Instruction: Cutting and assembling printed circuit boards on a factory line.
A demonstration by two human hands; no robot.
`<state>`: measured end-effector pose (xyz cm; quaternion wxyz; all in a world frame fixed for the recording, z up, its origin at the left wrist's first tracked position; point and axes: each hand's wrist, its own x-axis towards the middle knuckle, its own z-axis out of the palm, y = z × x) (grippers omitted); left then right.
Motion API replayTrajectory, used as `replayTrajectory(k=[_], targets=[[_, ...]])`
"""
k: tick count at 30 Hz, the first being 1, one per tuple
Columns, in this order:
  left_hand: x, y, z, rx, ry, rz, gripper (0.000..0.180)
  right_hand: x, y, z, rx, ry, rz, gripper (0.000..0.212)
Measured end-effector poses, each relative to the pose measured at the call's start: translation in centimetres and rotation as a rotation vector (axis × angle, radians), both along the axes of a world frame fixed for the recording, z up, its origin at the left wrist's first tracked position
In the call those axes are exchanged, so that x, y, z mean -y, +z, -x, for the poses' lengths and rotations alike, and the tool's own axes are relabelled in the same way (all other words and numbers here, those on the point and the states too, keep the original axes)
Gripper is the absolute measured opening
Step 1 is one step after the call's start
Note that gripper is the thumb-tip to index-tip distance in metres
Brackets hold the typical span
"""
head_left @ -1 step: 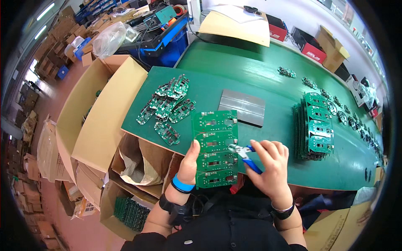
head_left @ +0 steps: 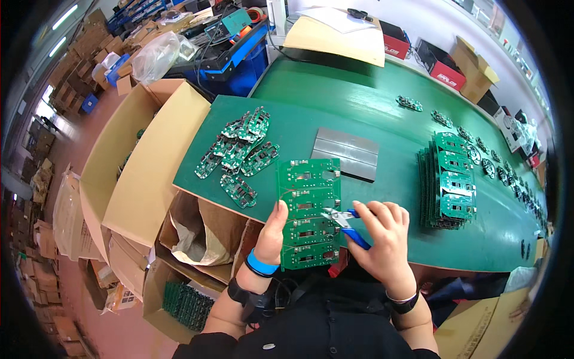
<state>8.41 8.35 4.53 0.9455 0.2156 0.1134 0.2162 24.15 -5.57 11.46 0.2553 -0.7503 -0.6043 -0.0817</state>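
Observation:
My left hand (head_left: 274,234) grips the left edge of a green circuit board panel (head_left: 309,194), with the thumb lying on its face. The panel is tilted up at the table's front edge and is made of several joined boards. In my right hand (head_left: 385,236) is a pair of side cutters (head_left: 354,229) with blue handles. Their metal jaws lie over the panel's right half, near the seam between two boards; whether they touch it I cannot tell. Behind the panel sits a grey grooved block (head_left: 345,153). Left of it is a pile of separated circuit boards (head_left: 239,143).
A tall stack of green panels (head_left: 452,182) stands at the right on the green table (head_left: 382,239). Rows of small boards (head_left: 442,119) run along the far right. Open cardboard boxes (head_left: 149,161) flank the table's left side, and one low box holds more panels (head_left: 186,306).
The side cutters and my right hand have shifted slightly left, so the jaws reach further over the panel. The panel has moved a little to the right with my left hand.

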Motion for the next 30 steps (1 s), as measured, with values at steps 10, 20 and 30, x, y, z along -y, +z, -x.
replayTrajectory(k=[10, 20, 30], targets=[[0.6, 1.1, -0.1, -0.124, 0.128, -0.312, 0.046, -0.9, -0.4, 0.5, 0.08, -0.001, 0.02, 0.059], [0.7, 0.9, 0.1, -0.245, 0.16, -0.414, 0.045, -0.8, -0.5, 0.7, 0.121, -0.004, 0.032, 0.058], [0.8, 0.9, -0.2, -0.216, 0.183, -0.366, 0.045, -0.9, -1.0, 0.8, 0.125, 0.006, -0.007, 0.055]])
